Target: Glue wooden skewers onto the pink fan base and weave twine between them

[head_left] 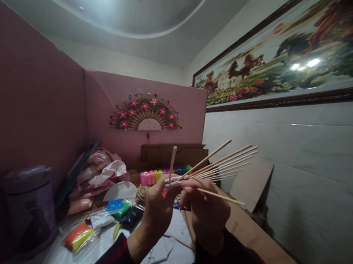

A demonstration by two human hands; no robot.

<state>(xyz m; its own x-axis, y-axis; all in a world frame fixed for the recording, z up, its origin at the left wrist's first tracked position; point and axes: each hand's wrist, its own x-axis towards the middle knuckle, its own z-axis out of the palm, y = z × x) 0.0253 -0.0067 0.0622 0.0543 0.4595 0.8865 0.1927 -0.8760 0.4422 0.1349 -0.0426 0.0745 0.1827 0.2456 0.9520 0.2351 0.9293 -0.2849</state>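
Observation:
My left hand [159, 205] is closed around a pale base piece [171, 182], from which several thin wooden sticks [229, 159] spread out to the right like a fan. One stick [172, 161] stands nearly upright from the left end of that base. In the pinched fingers of my right hand [209, 215] is a single wooden stick [224, 196], pointing right and slightly down. Its near end is at the base, partly hidden by my fingers, so I cannot tell whether it is inserted.
Bags of coloured clay [78, 236], a twine ball [141, 195] and a white fluted plate [119, 191] lie left of my hands. A lilac container [32, 210] stands at far left. On the pink board [100, 96] hangs a finished-looking flowered fan [145, 110]. Cardboard [251, 183] leans right.

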